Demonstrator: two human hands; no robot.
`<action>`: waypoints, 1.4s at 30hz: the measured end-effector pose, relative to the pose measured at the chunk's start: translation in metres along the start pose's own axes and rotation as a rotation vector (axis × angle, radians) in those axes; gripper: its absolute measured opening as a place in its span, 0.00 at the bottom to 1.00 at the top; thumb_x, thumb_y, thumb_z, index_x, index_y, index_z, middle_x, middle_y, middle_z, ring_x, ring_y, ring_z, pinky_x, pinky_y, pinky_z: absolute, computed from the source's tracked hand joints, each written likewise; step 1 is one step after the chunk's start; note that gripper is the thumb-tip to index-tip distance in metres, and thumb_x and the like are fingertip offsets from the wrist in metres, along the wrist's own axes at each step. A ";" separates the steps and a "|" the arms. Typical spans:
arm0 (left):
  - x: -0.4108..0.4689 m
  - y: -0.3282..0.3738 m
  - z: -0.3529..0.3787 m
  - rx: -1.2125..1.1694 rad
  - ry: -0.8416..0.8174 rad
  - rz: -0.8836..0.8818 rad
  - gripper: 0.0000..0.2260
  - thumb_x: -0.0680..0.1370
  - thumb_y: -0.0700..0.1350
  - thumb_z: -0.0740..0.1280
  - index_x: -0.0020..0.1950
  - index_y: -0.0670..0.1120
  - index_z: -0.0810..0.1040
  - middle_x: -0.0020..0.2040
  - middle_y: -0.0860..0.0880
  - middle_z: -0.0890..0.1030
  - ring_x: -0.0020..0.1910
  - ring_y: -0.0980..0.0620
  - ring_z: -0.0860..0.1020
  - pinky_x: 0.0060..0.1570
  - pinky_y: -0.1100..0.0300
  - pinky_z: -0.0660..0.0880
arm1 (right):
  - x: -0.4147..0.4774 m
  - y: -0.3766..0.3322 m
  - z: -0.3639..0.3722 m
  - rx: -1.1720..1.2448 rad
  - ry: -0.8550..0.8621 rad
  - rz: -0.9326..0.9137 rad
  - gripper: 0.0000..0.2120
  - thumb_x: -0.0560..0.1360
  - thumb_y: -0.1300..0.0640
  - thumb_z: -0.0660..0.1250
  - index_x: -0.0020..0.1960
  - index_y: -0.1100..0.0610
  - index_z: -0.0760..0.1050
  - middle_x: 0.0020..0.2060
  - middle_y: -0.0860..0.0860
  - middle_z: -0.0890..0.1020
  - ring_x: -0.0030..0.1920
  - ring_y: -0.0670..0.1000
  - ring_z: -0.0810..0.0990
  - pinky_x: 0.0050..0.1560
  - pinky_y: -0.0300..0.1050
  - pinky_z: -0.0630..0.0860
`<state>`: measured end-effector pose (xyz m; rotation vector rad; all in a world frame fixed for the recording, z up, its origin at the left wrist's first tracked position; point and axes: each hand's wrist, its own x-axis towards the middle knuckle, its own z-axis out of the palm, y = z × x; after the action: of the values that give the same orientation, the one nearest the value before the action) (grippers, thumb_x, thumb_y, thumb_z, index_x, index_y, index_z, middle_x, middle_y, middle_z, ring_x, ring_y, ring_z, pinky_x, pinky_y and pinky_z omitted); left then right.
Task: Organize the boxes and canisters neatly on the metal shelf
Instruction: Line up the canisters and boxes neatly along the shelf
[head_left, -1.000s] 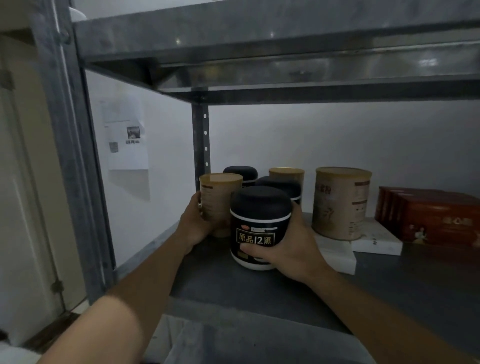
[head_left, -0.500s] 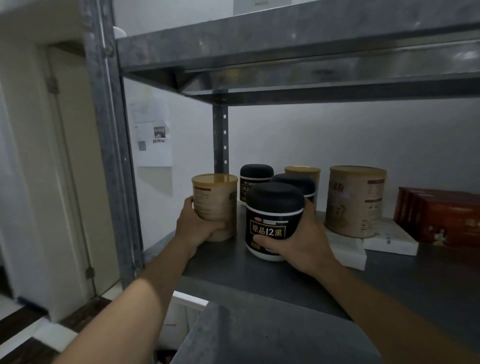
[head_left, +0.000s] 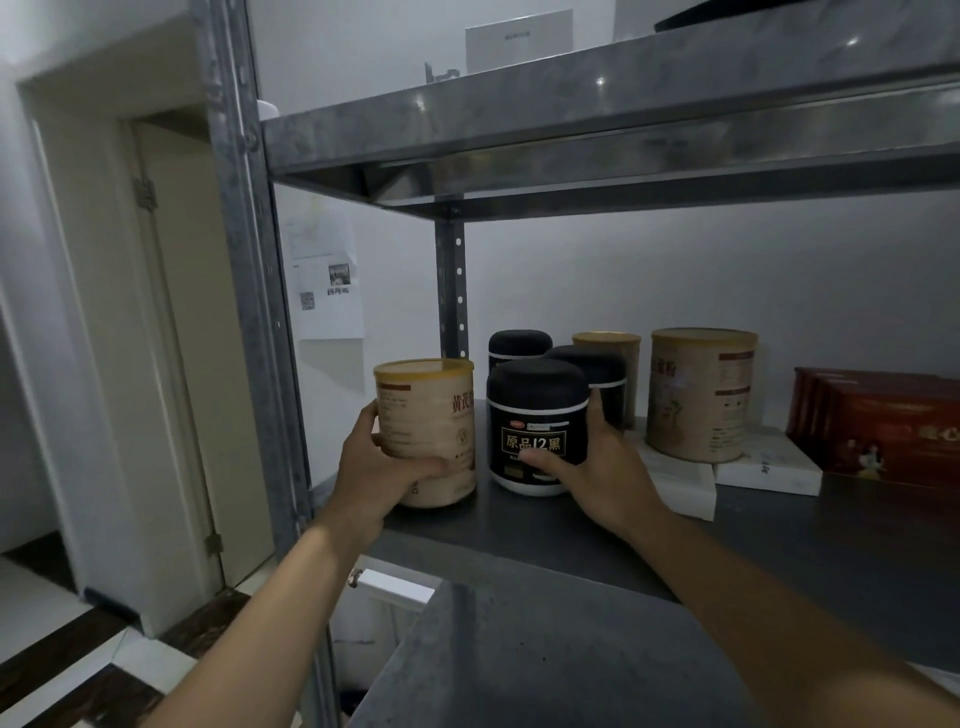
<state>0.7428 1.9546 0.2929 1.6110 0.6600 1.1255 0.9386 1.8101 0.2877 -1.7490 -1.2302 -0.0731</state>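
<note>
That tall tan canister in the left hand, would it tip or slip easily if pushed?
Probably tippy: the tan canister is taller than it is wide. If it falls it would likely roll, being round. Its smooth label may be a bit slippery, though the left hand wraps it well.

Dim and grey-blue throughout, with grainy noise in the dark areas. Small specular glints on the front edge of the upper metal shelf (head_left: 597, 104), deep shadow beneath it over the red boxes (head_left: 878, 426) at right. Wide-angle bowing of the shelf post (head_left: 244, 260) at left, softness toward the frame edges.
</note>
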 end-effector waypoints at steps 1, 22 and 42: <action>-0.004 0.001 -0.001 -0.017 0.000 0.001 0.43 0.59 0.34 0.82 0.70 0.50 0.68 0.56 0.50 0.78 0.57 0.50 0.77 0.57 0.46 0.77 | 0.000 0.001 0.000 -0.001 -0.004 -0.007 0.55 0.64 0.27 0.67 0.81 0.49 0.46 0.72 0.52 0.71 0.71 0.52 0.71 0.69 0.56 0.71; -0.090 0.034 0.095 -0.023 -0.458 0.205 0.36 0.59 0.44 0.82 0.64 0.58 0.73 0.56 0.57 0.83 0.55 0.58 0.81 0.49 0.60 0.80 | -0.061 -0.014 -0.080 0.619 0.059 -0.082 0.43 0.55 0.43 0.80 0.68 0.41 0.70 0.60 0.43 0.80 0.60 0.41 0.79 0.52 0.37 0.80; -0.019 0.007 0.117 -0.038 -0.032 0.171 0.54 0.60 0.41 0.83 0.77 0.58 0.55 0.68 0.55 0.73 0.67 0.52 0.72 0.67 0.49 0.71 | -0.083 0.014 -0.119 0.361 0.552 0.057 0.38 0.63 0.51 0.82 0.68 0.41 0.67 0.51 0.34 0.76 0.53 0.36 0.78 0.54 0.39 0.77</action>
<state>0.8400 1.8866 0.2880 1.6736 0.4844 1.2257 0.9613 1.6666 0.2990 -1.3249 -0.7339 -0.2655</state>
